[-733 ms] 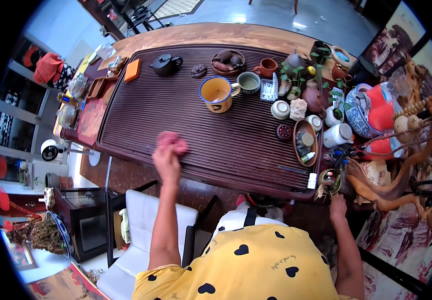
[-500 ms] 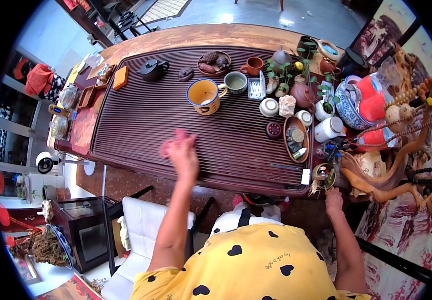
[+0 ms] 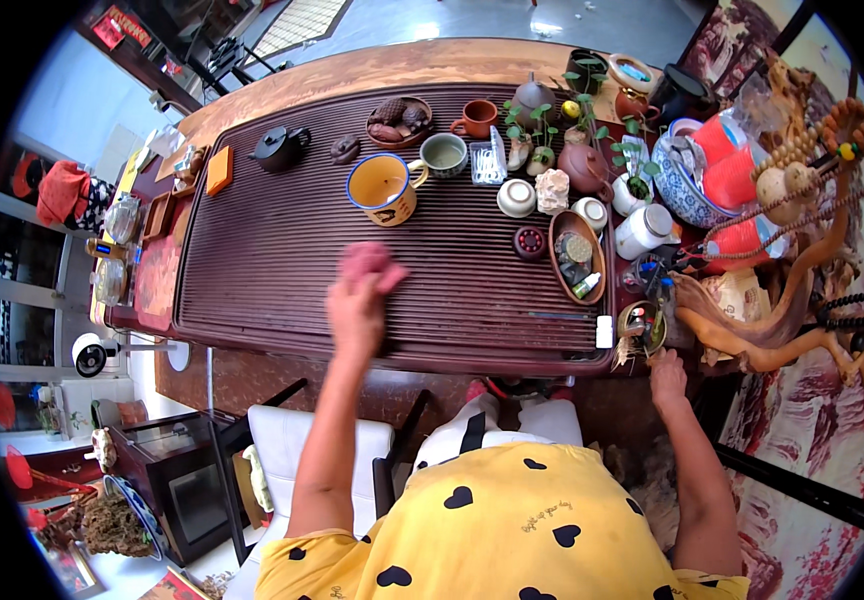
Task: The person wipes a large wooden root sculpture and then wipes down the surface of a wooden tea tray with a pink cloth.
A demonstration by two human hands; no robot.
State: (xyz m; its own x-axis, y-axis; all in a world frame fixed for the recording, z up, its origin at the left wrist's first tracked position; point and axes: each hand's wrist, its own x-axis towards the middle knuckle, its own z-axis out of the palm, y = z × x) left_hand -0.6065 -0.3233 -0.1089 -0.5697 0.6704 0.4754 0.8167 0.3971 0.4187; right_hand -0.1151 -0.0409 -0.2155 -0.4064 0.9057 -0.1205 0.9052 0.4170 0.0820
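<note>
The head view shows the left hand (image 3: 357,308) clasping a pink cloth (image 3: 370,262) on the ribbed tea tray (image 3: 262,250) beneath it; the right hand's (image 3: 667,382) grip is unclear. Wiping seems underway, extent untellable.

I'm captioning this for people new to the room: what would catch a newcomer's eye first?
Probably the yellow mug with a blue rim, near the middle of the ridged dark-brown tray. Nearer the person, the left hand holds a crumpled pink cloth on the tray. A twisted orange-brown branch stretches along the right.
</note>
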